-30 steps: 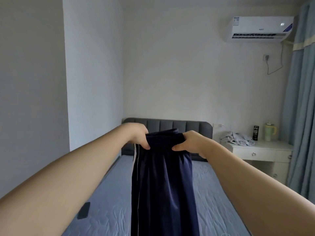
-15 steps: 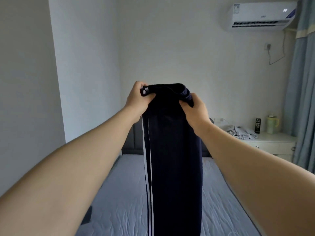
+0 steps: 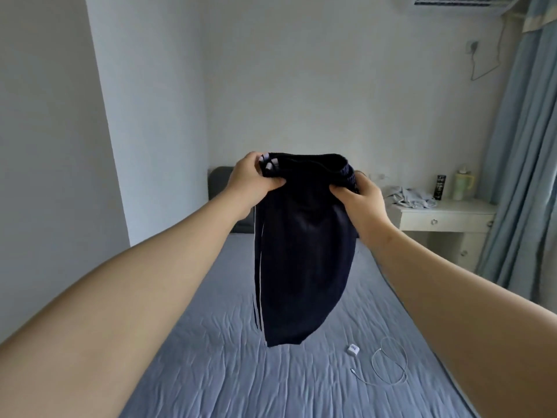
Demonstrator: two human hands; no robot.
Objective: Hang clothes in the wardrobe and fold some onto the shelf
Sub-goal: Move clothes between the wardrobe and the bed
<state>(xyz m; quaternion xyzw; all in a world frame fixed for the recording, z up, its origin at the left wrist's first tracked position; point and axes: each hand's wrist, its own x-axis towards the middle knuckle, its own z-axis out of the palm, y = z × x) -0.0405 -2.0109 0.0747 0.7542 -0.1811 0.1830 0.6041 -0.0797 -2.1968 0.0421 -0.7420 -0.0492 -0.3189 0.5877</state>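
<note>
trousers (image 3: 304, 251), 1 navy pair w/ white stripes, waistband gripped by 2 hands, left (image 3: 251, 179) & right (image 3: 361, 200).

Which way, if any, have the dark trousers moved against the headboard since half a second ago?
Yes, the trousers dropped: their top edge stood well above the headboard, now level with its top.

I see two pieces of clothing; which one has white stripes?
The dark navy trousers held up in the air: white stripes run down one edge. The crumpled pale grey garment on the white bedside table shows none.
</note>
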